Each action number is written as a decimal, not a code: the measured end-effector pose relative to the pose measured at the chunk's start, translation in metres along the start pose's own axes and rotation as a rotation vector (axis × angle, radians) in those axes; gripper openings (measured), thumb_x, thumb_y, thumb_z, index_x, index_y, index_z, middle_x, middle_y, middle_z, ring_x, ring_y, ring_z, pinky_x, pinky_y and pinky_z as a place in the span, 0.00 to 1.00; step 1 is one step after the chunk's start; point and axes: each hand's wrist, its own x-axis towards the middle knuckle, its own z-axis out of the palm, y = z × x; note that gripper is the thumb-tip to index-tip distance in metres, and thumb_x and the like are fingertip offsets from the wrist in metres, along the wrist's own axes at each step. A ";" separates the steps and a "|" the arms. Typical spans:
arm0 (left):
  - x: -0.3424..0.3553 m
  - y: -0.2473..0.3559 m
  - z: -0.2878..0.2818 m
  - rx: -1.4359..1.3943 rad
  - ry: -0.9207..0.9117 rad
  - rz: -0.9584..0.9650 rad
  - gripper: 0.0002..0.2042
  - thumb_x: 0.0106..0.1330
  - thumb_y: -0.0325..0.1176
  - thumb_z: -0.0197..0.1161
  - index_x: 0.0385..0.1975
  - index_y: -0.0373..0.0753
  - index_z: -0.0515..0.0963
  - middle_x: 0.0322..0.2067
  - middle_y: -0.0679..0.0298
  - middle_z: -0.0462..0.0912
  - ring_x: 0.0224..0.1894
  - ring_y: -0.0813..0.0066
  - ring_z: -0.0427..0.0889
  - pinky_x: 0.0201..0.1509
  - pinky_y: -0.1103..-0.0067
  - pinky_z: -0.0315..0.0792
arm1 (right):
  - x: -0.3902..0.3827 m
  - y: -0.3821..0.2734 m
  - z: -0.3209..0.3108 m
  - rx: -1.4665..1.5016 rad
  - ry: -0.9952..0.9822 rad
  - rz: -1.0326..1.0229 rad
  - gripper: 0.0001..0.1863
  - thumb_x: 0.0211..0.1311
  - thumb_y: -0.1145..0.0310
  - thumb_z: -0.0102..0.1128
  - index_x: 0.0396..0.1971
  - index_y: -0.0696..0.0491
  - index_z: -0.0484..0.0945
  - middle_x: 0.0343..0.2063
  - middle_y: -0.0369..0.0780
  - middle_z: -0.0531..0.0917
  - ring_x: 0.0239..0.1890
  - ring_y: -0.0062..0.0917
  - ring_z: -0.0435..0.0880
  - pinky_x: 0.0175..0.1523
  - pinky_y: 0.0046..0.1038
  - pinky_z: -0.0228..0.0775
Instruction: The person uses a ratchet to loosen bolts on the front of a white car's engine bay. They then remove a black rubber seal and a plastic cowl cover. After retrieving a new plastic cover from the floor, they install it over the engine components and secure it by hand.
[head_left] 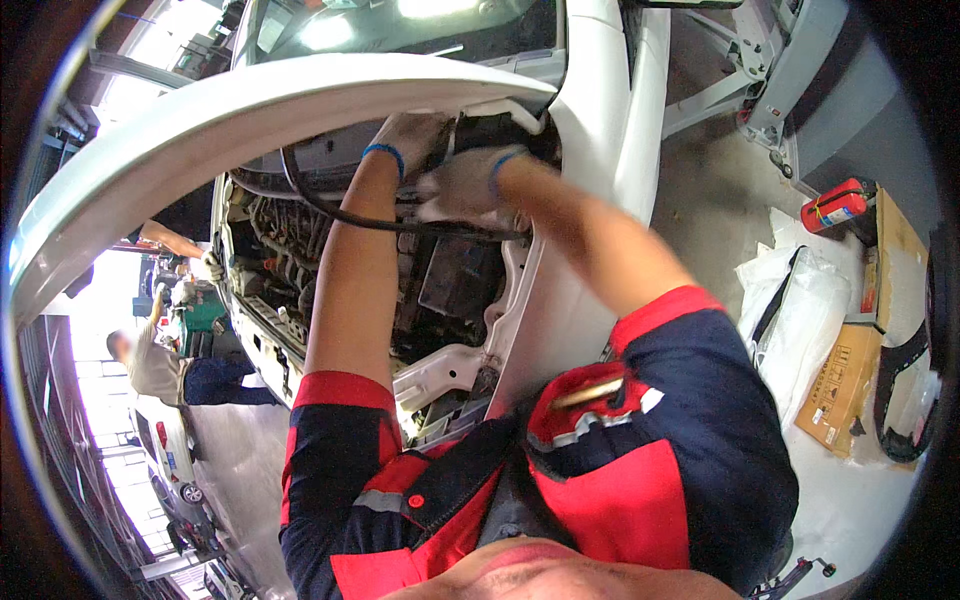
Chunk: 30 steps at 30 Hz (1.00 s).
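Both my arms reach under the raised white hood (pixel 330 85) of a car, toward the corner of the engine bay below the windshield. My left hand (pixel 415 138), in a whitish work glove with a blue cuff, is at the base of the windshield beside a dark part. Just nearer, my right hand (pixel 465 187), in a similar glove, is blurred beside the left one. Its fingers are smeared, and the left fingers are mostly hidden, so any hold cannot be made out. A black hose (pixel 375 222) curves down from the hood and passes near my right hand.
The engine (pixel 285 235) and a dark box (pixel 455 275) lie below my arms. Another person's gloved hand (pixel 212 265) rests at the bay's far left edge; a person (pixel 165 370) stands beyond. To the right are a lift arm (pixel 710 100), red extinguisher (pixel 833 205) and cardboard (pixel 840 390).
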 end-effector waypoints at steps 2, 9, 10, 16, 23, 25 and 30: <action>0.000 0.002 -0.007 0.047 -0.103 -0.021 0.16 0.77 0.37 0.54 0.57 0.38 0.79 0.54 0.51 0.84 0.56 0.61 0.83 0.61 0.67 0.78 | -0.011 0.052 -0.009 -0.180 -0.159 -0.301 0.25 0.71 0.44 0.54 0.54 0.46 0.85 0.51 0.47 0.87 0.50 0.36 0.88 0.56 0.40 0.78; 0.008 -0.001 0.025 -0.959 0.038 -0.335 0.17 0.80 0.42 0.53 0.57 0.38 0.78 0.55 0.56 0.85 0.57 0.56 0.82 0.63 0.68 0.78 | 0.017 -0.004 0.025 0.094 0.221 0.015 0.31 0.69 0.40 0.52 0.58 0.48 0.81 0.52 0.50 0.86 0.55 0.46 0.85 0.65 0.44 0.72; 0.008 0.000 0.029 -0.979 0.007 -0.355 0.17 0.80 0.41 0.53 0.57 0.38 0.78 0.55 0.55 0.85 0.56 0.57 0.82 0.63 0.68 0.78 | 0.015 -0.009 0.015 0.089 0.174 -0.026 0.32 0.69 0.39 0.53 0.59 0.49 0.81 0.52 0.49 0.86 0.55 0.45 0.85 0.64 0.43 0.73; 0.006 0.007 0.016 -1.077 0.235 -0.296 0.16 0.79 0.38 0.57 0.59 0.37 0.76 0.60 0.50 0.80 0.57 0.55 0.79 0.62 0.66 0.77 | -0.022 0.043 -0.018 0.075 -0.146 0.150 0.25 0.73 0.41 0.50 0.56 0.38 0.85 0.50 0.45 0.88 0.45 0.38 0.89 0.52 0.39 0.78; -0.002 0.006 -0.001 -0.449 -0.195 -0.188 0.16 0.80 0.36 0.55 0.61 0.36 0.74 0.65 0.51 0.75 0.56 0.55 0.78 0.65 0.63 0.74 | -0.004 0.031 0.000 -0.074 -0.105 -0.063 0.26 0.71 0.41 0.52 0.49 0.47 0.85 0.44 0.49 0.89 0.49 0.41 0.88 0.58 0.40 0.77; 0.002 0.008 0.003 -0.754 0.070 -0.220 0.15 0.79 0.34 0.54 0.59 0.35 0.76 0.62 0.51 0.77 0.56 0.55 0.79 0.62 0.64 0.74 | -0.024 0.042 -0.017 0.005 -0.092 0.026 0.24 0.71 0.41 0.52 0.44 0.45 0.86 0.38 0.46 0.90 0.44 0.39 0.90 0.52 0.39 0.80; 0.004 0.007 0.000 -1.060 0.007 -0.430 0.14 0.78 0.32 0.55 0.56 0.32 0.78 0.55 0.52 0.82 0.54 0.60 0.79 0.58 0.70 0.75 | 0.019 -0.003 0.031 0.165 0.174 -0.037 0.31 0.75 0.44 0.47 0.69 0.48 0.69 0.60 0.52 0.81 0.63 0.46 0.80 0.70 0.44 0.67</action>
